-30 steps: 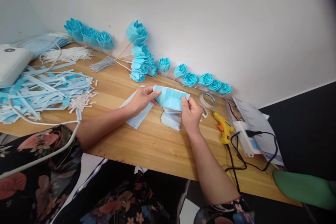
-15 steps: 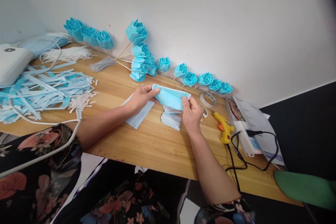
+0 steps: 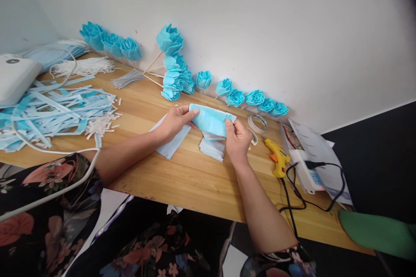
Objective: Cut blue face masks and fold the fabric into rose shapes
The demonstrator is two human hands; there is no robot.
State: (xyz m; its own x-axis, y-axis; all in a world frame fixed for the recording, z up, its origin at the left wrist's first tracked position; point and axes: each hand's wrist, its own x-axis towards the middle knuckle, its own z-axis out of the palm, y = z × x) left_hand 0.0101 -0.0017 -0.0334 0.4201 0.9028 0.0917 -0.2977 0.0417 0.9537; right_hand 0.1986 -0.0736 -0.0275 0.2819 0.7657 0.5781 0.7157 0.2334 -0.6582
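Note:
A blue piece of face-mask fabric (image 3: 210, 120) is stretched between my two hands above the table. My left hand (image 3: 178, 121) is closed on its left end, thumb on top. At the right end, my right hand (image 3: 238, 138) pinches it between thumb and fingers. Beneath my left hand lies a pale blue sheet of the same kind of fabric (image 3: 172, 143), partly hidden by the hand. A small stack of cut pale pieces (image 3: 212, 148) sits under the held piece, its upper part covered.
Blue fabric flowers (image 3: 175, 78) on sticks line the wall. Cut strips (image 3: 65, 112) heap at left beside a white device (image 3: 16, 80). At right are a tape roll (image 3: 257, 124), a yellow glue gun (image 3: 278, 158), a power strip (image 3: 307, 173) with black cables, and a green chair edge (image 3: 373, 229).
Almost nothing differs. Both hands keep the blue fabric in the same place, and its surface looks slightly more creased.

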